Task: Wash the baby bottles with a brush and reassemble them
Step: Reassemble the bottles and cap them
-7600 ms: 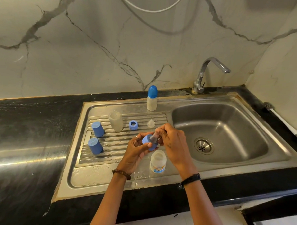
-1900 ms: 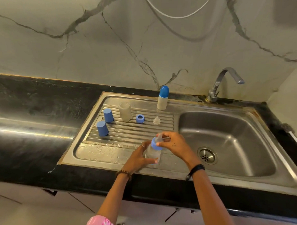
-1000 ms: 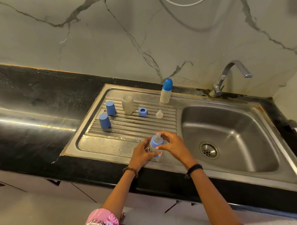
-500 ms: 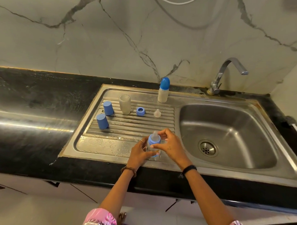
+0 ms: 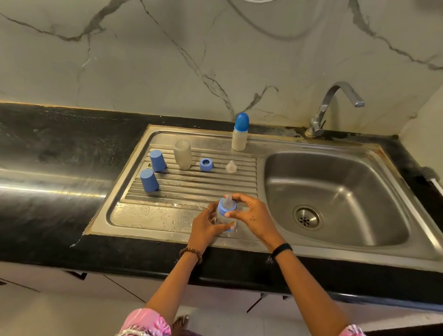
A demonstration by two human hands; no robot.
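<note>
While it stands on the steel drainboard's (image 5: pixel 142 216) front edge, the clear baby bottle with blue collar and teat (image 5: pixel 226 213) is held by both hands; left hand (image 5: pixel 204 226) wraps its body; right hand (image 5: pixel 251 216) pinches the collar; two blue caps (image 5: pixel 153 171) stand well apart.

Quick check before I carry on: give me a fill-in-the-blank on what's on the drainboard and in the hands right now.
The left hand grips the body of the bottle; the right hand holds its blue ____.
____ loose blue caps stand on the drainboard.
The capped bottle stands nearest the ____.

Missing: ring; Two; wall
</note>
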